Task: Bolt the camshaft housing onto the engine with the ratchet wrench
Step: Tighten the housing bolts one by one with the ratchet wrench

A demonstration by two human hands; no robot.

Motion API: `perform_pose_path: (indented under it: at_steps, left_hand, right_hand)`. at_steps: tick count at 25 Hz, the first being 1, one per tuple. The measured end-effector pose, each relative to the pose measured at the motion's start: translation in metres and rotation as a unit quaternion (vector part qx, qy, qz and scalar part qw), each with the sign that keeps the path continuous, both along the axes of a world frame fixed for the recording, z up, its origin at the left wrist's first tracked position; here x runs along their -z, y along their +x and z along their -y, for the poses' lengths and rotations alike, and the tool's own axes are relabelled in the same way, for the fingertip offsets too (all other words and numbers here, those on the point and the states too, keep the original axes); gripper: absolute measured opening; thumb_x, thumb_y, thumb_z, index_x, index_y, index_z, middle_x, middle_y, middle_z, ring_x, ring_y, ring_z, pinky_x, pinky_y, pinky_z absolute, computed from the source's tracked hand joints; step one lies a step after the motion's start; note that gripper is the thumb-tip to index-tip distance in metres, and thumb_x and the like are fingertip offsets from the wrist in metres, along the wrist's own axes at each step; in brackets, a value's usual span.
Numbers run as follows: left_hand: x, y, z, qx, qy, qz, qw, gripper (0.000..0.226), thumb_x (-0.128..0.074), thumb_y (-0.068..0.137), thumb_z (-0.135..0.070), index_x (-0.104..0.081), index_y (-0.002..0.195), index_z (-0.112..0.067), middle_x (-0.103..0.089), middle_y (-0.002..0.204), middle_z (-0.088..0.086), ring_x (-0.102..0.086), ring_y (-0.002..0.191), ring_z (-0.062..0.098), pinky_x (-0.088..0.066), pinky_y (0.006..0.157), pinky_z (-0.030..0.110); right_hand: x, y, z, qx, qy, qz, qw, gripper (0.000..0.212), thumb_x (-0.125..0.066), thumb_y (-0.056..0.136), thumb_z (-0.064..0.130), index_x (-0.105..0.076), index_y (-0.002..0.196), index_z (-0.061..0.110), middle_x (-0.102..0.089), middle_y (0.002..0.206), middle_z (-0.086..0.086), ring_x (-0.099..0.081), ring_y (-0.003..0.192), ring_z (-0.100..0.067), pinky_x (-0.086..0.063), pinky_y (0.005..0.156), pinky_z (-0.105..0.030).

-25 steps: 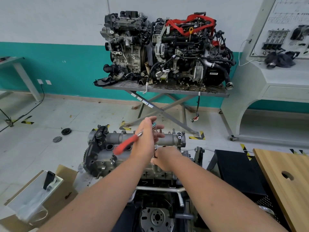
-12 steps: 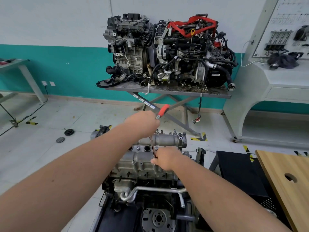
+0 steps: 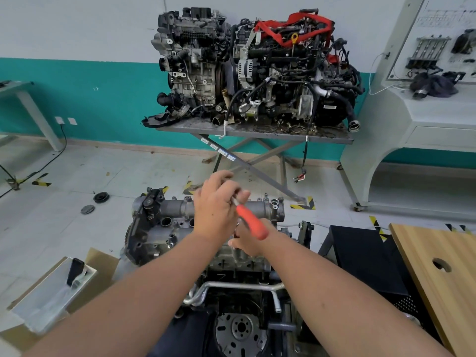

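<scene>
Workshop: pale tiled floor with yellow-black tape marks, and a white wall banded in teal behind.
Engine: engine stood low in the middle foreground, its flywheel end toward the camera.
Camshaft housing: grey camshaft housing lay across the top of the engine, running left to right, partly hidden by both hands.
Ratchet wrench: ratchet wrench with an orange grip slanted down to the right above the housing; its head was hidden behind the fingers.
Left hand: left hand was curled round the metal upper part of the wrench, knuckles toward the camera.
Right hand: right hand sat just below, beneath the orange grip, fingers curled and pinching something slim and upright at the housing; what it was could not be told.
Left of engine: a cardboard box held a plastic-wrapped tray with a dark phone-like object.
Right of engine: a black stand, then a wooden board with a round hole.
Farther back: two other engines rested on a scissor-leg table; a white display console stood at the right.
</scene>
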State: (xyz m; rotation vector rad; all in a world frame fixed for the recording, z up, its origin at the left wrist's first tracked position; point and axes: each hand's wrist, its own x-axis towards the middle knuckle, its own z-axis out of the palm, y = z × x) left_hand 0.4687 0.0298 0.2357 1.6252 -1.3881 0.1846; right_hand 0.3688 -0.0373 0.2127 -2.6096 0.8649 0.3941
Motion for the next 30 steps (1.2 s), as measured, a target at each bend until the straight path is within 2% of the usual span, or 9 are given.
perform_pose_path:
  at_steps: [2, 5, 8, 10, 14, 19, 25, 27, 30]
  left_hand:
    - [0.006, -0.013, 0.002, 0.070, -0.049, -0.254, 0.964, 0.034, -0.040, 0.099, -0.045, -0.067, 0.100, -0.026, -0.064, 0.116, -0.001, -0.062, 0.104, 0.016, -0.053, 0.087, 0.038]
    - [-0.003, -0.022, 0.009, 0.105, -0.055, -0.562, 0.818, 0.035, -0.038, 0.100, -0.048, -0.069, 0.099, -0.031, -0.073, 0.093, 0.004, -0.066, 0.071, 0.016, -0.049, 0.062, 0.026]
    - [-0.016, -0.008, 0.013, 0.118, 0.013, -0.697, 0.707, 0.040, -0.041, 0.102, -0.046, -0.066, 0.096, -0.016, -0.069, 0.077, 0.006, -0.063, 0.060, 0.018, -0.044, 0.057, 0.028]
    - [-0.026, 0.011, 0.013, 0.093, 0.077, -0.715, 0.688, 0.025, -0.049, 0.100, -0.036, -0.061, 0.094, -0.015, -0.066, 0.067, 0.004, -0.066, 0.058, 0.021, -0.048, 0.060, 0.030]
    - [-0.057, 0.028, 0.010, 0.069, 0.291, -0.564, 0.770, 0.016, -0.047, 0.095, -0.019, -0.055, 0.083, -0.012, -0.065, 0.059, 0.001, -0.073, 0.065, 0.020, -0.056, 0.062, 0.031]
    - [-0.086, 0.026, 0.017, 0.018, 0.438, -0.072, 0.896, 0.028, -0.046, 0.100, -0.025, -0.065, 0.096, -0.004, -0.074, 0.088, 0.011, -0.063, 0.071, 0.021, -0.048, 0.065, 0.033]
    - [-0.069, 0.009, 0.004, 0.038, 0.315, 0.405, 0.857, 0.034, -0.038, 0.102, -0.046, -0.059, 0.100, -0.020, -0.060, 0.095, -0.003, -0.060, 0.085, 0.020, -0.048, 0.075, 0.036]
    - [-0.047, 0.014, -0.009, 0.053, 0.190, 0.349, 0.916, 0.033, -0.047, 0.096, -0.044, -0.064, 0.094, -0.016, -0.060, 0.101, -0.002, -0.057, 0.092, 0.021, -0.043, 0.081, 0.037]
    - [-0.016, 0.016, -0.018, 0.090, 0.102, 0.025, 0.990, 0.037, -0.053, 0.090, -0.044, -0.064, 0.109, -0.015, -0.058, 0.116, -0.006, -0.054, 0.105, 0.012, -0.043, 0.091, 0.030]
  right_hand:
    - [-0.004, 0.002, 0.000, -0.007, -0.020, -0.041, 0.999, 0.037, -0.046, 0.100, 0.035, -0.078, 0.089, 0.021, -0.075, 0.091, 0.004, -0.070, 0.087, -0.016, -0.054, 0.089, -0.037]
    - [-0.005, 0.005, -0.001, -0.011, -0.040, -0.060, 0.997, 0.039, -0.042, 0.101, 0.037, -0.076, 0.090, 0.021, -0.073, 0.089, 0.006, -0.067, 0.085, -0.016, -0.054, 0.086, -0.036]
    - [0.000, 0.004, 0.000, 0.015, -0.034, -0.037, 0.999, 0.037, -0.046, 0.101, 0.042, -0.071, 0.088, 0.018, -0.073, 0.092, 0.001, -0.067, 0.089, -0.019, -0.054, 0.087, -0.037]
    - [0.005, 0.003, 0.000, 0.024, -0.050, -0.031, 0.998, 0.037, -0.048, 0.100, 0.046, -0.060, 0.077, 0.020, -0.069, 0.091, -0.001, -0.064, 0.087, -0.022, -0.051, 0.081, -0.036]
    - [0.011, 0.004, 0.001, 0.023, -0.072, -0.041, 0.996, 0.042, -0.047, 0.100, 0.052, -0.053, 0.073, 0.019, -0.060, 0.080, 0.000, -0.057, 0.077, -0.021, -0.043, 0.069, -0.035]
    - [0.010, 0.001, -0.001, 0.026, -0.066, -0.028, 0.997, 0.046, -0.048, 0.100, 0.052, -0.055, 0.066, 0.022, -0.060, 0.074, 0.001, -0.057, 0.069, -0.017, -0.046, 0.068, -0.035]
    - [0.011, -0.002, -0.001, 0.057, -0.029, 0.012, 0.998, 0.040, -0.052, 0.099, 0.048, -0.066, 0.077, 0.018, -0.067, 0.082, 0.000, -0.064, 0.083, -0.020, -0.051, 0.075, -0.035]
    - [0.010, -0.003, -0.004, 0.048, -0.032, 0.023, 0.998, 0.039, -0.052, 0.100, 0.044, -0.057, 0.073, 0.017, -0.056, 0.076, 0.004, -0.057, 0.076, -0.017, -0.042, 0.064, -0.029]
    - [0.007, -0.001, -0.004, 0.008, -0.038, -0.008, 0.999, 0.038, -0.045, 0.102, 0.041, -0.069, 0.098, 0.012, -0.066, 0.095, 0.004, -0.062, 0.089, -0.016, -0.051, 0.082, -0.031]
